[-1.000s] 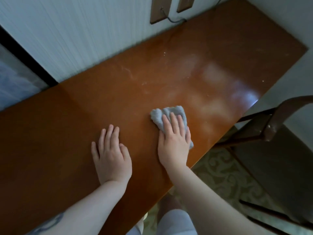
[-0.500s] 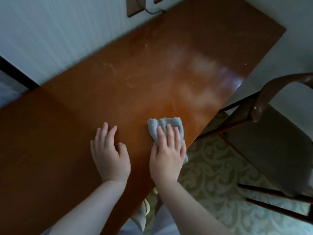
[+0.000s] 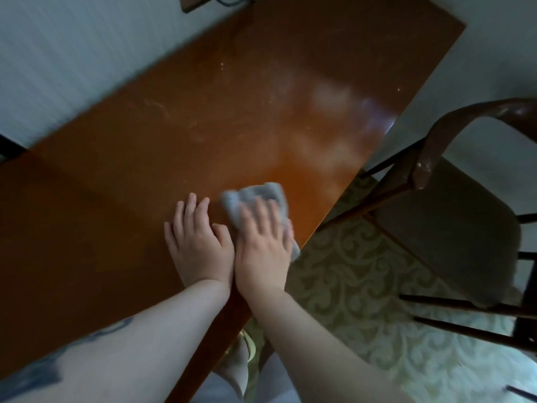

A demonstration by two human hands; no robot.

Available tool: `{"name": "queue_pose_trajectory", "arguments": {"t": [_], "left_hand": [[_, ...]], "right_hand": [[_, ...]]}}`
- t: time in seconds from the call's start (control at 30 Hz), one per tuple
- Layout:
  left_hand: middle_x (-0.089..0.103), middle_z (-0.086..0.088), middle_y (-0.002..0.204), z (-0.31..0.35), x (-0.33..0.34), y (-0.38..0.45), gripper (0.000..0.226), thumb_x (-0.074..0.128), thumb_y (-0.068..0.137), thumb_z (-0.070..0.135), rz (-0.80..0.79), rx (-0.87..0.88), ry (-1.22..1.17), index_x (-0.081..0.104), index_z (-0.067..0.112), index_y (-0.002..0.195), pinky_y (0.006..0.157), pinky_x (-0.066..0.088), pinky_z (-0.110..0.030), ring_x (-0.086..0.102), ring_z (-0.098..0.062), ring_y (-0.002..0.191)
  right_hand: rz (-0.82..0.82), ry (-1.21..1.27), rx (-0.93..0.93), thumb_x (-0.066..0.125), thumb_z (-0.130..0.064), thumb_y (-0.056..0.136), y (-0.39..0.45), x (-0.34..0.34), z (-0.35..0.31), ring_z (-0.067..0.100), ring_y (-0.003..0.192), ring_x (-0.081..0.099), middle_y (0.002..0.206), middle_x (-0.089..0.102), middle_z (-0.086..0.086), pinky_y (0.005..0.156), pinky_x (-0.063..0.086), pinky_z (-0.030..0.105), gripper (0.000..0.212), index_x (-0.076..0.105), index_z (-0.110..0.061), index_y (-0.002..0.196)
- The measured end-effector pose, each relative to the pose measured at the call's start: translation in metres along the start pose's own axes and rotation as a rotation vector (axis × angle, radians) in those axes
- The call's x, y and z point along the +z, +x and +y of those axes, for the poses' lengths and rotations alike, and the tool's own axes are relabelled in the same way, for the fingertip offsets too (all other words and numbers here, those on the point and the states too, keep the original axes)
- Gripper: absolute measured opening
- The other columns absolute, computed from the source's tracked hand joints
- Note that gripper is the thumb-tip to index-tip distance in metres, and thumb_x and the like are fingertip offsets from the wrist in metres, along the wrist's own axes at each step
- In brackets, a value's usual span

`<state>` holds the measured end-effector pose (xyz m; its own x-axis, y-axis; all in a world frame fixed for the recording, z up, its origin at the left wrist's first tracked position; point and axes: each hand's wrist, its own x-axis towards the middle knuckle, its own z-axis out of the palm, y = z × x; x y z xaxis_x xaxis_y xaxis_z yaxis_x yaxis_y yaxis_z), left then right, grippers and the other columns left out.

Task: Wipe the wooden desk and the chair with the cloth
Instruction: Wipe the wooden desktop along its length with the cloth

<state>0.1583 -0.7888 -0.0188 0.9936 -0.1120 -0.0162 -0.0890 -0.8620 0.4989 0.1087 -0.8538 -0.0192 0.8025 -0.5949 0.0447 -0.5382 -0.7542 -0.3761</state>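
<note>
Head view, looking down on the wooden desk (image 3: 139, 205), which runs diagonally across the frame against a pale wall (image 3: 72, 62); the right hand (image 3: 263, 251) lies flat with straight fingers pressing the grey cloth (image 3: 255, 196) onto the desktop near the front edge; the cloth shows beyond the fingertips and at the hand's outer side, the rest hidden under the palm; the left hand (image 3: 197, 242) rests palm down on the bare wood, fingers straight, holding nothing, its thumb side just beside the right hand, possibly touching; both hands and the cloth are blurred, so the finger outlines are soft; pale smears and specks mark the wood further back, with a glare patch (image 3: 343, 112) toward the far right end; the chair (image 3: 453, 216) stands to the right of the desk, well apart from the hands, its curved dark backrest near the desk's edge and its seat over a patterned carpet (image 3: 363, 286); the chair's right side is cut off by the frame; a brown wall plate (image 3: 197, 1) with a cable sits at the top, cropped; the left forearm carries a dark mark, too blurred to read; a foot or shoe below the desk edge is hard to make out.
</note>
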Motion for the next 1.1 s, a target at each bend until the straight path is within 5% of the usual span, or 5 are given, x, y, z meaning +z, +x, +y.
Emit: {"name": "queue_pose_trajectory", "arguments": {"t": [0.33,0.53,0.73,0.93,1.1], "left_hand": [[0.041,-0.003,0.151,0.000,0.001,-0.002,0.042,0.045,0.095,0.016,0.003,-0.016,0.004,0.052,0.017,0.136,0.119,0.014,-0.047,0.026,-0.021,0.145],[0.043,-0.001,0.150,0.003,0.000,0.000,0.043,0.042,0.096,0.012,0.008,-0.046,0.018,0.050,0.015,0.138,0.118,0.014,-0.045,0.027,-0.019,0.144],[0.040,-0.001,0.151,0.002,0.001,-0.001,0.044,0.038,0.098,0.018,-0.011,-0.044,0.047,0.047,0.018,0.140,0.119,0.011,-0.043,0.025,-0.019,0.145],[0.047,-0.004,0.146,0.002,0.003,0.000,0.041,0.042,0.094,0.012,0.026,-0.035,0.038,0.053,0.013,0.134,0.116,0.019,-0.048,0.033,-0.023,0.141],[0.042,-0.001,0.150,0.004,0.002,-0.001,0.045,0.030,0.098,0.024,0.007,-0.046,0.070,0.048,0.020,0.140,0.118,0.011,-0.042,0.028,-0.020,0.144]], "right_hand": [[0.074,-0.040,0.255,0.042,-0.029,0.099,0.023,-0.010,0.029,0.019,0.149,0.012,0.158,0.029,-0.002,0.121,0.009,0.047,0.049,0.039,-0.027,0.148],[-0.419,-0.096,-0.533,0.038,-0.038,0.102,0.073,-0.024,0.031,0.012,0.150,0.001,0.161,0.018,-0.012,0.120,-0.002,0.044,0.049,0.028,-0.039,0.150],[0.096,-0.074,0.260,0.037,-0.033,0.098,0.040,-0.014,0.049,0.019,0.149,0.013,0.158,0.029,-0.001,0.121,0.008,0.046,0.051,0.038,-0.027,0.149],[-0.380,-0.062,-0.518,0.036,-0.038,0.102,0.065,-0.017,0.018,0.013,0.150,0.004,0.160,0.022,-0.009,0.121,-0.002,0.042,0.049,0.032,-0.035,0.150],[0.116,-0.030,0.217,0.041,-0.030,0.098,0.071,-0.016,0.065,0.016,0.148,0.017,0.157,0.033,-0.003,0.121,0.009,0.044,0.049,0.041,-0.027,0.147]]}}
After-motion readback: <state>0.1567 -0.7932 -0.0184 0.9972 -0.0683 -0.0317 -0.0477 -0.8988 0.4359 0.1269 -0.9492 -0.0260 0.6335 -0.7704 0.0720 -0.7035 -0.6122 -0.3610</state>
